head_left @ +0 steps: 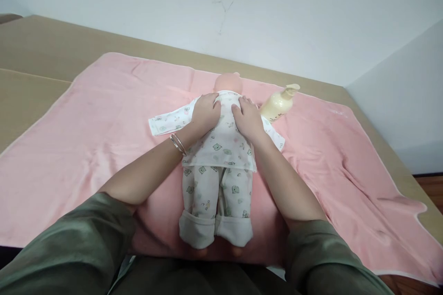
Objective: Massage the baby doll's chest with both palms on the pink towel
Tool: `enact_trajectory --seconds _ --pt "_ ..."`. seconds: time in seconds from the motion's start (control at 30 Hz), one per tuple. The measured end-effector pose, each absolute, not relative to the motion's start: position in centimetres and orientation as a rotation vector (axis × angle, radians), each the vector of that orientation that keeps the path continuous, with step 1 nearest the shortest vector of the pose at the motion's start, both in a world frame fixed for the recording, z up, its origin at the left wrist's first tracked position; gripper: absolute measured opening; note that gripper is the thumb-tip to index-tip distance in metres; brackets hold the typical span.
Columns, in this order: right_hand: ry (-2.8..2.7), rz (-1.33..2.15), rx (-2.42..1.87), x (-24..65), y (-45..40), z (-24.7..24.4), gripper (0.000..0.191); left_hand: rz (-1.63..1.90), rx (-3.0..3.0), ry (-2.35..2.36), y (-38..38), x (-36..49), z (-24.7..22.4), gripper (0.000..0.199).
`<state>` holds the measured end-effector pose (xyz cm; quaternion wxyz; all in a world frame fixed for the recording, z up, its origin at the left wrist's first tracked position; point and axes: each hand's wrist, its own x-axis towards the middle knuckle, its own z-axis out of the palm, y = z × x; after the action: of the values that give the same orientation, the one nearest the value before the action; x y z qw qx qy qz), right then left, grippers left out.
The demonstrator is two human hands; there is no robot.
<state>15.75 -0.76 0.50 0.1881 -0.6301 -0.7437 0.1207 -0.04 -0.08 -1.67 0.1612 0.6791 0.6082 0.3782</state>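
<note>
A baby doll [226,136] lies stretched out on a pink blanket, its bald head [228,84] pointing away from me. It wears a white patterned top and matching trousers [218,198] with turned-up cuffs; its face does not show. My left hand [206,113] rests on the left of the doll's upper body near the shoulder, thumb inward and a bangle on the wrist. On the right side, my right hand [248,119] lies likewise, its fingers over the shoulder. Both hands look flat on the cloth, thumbs apart from the fingers. The doll's sleeves spread out to either side.
A cream pump bottle [278,103] lies tilted on the blanket just right of the doll's shoulder. The pink blanket [104,147] covers much of a wooden table [51,41] and has wrinkles on the right. A white wall [277,23] rises behind the table.
</note>
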Motion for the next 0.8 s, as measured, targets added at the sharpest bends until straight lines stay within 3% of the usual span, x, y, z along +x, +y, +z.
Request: enact_trajectory --seconds 0.1,0.27,0.43,0.6,0.73,0.8 --pt "-2.104 0.231 -1.999 14.0 -3.3 1.1 0.070 1.105 1.876 1.734 -0.1 0.0 -1.6 0.047" --pt "-2.378 0.051 -1.695 11.2 -6.6 1.0 0.067 1.171 1.711 1.710 -0.1 0.0 -1.8 0.046" --pt "-2.580 0.339 -1.441 14.3 -2.4 1.2 0.061 1.222 1.668 1.654 0.0 -0.4 -2.1 0.048" --pt "-2.347 0.387 -1.644 16.3 -0.2 1.1 0.065 1.275 1.692 1.619 0.1 -0.3 -2.2 0.044" --pt "-2.291 0.238 -1.854 13.6 -3.8 1.4 0.066 1.326 1.625 1.600 0.3 -0.2 -2.4 0.039" --pt "-2.428 0.159 -1.765 12.2 -5.9 1.5 0.067 1.381 1.522 1.566 0.4 -0.1 -2.6 0.036"
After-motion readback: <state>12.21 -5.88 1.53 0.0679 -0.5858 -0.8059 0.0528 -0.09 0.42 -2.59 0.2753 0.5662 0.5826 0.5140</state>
